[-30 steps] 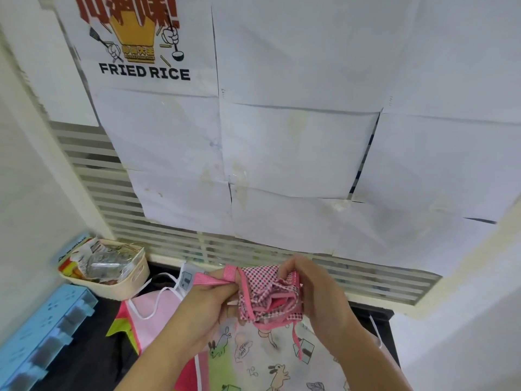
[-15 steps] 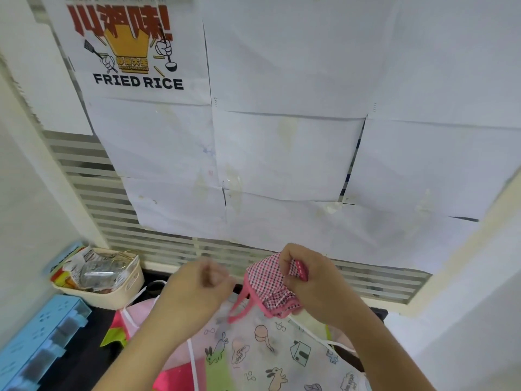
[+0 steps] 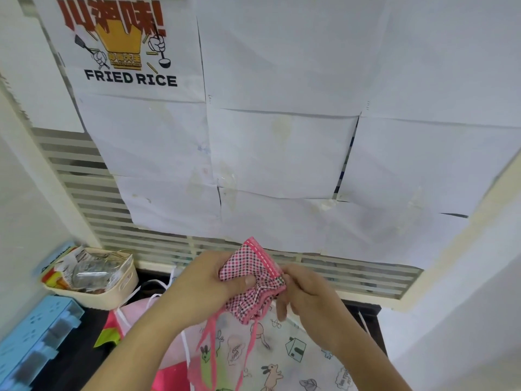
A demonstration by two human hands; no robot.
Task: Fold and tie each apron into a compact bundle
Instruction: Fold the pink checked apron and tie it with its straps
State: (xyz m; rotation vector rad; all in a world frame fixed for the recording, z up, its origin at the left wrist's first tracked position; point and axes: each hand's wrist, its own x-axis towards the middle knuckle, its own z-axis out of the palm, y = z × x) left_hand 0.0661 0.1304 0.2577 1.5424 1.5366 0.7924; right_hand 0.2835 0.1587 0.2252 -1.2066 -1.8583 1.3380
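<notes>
Left hand (image 3: 203, 286) back on pink checked fabric apron bundle (image 3: 251, 280) after letting go half a second ago; thumb now presses its front. Right hand (image 3: 307, 294) pinches pink trim at bundle's right edge. Bundle held in air above printed cartoon-animal apron (image 3: 270, 359) spread below. Pink ties (image 3: 210, 334) dangle loose: tying likely unfinished.

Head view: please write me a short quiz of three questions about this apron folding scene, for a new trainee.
1. True or false: both hands hold the checked apron bundle.
2. Which lies under the hands? A) animal-print apron B) towel C) newspaper
3. Fill in: the cream basket stands at the person's ____ side.

Key:
1. True: the left hand grips it, the right hand pinches its edge.
2. A
3. left
</notes>
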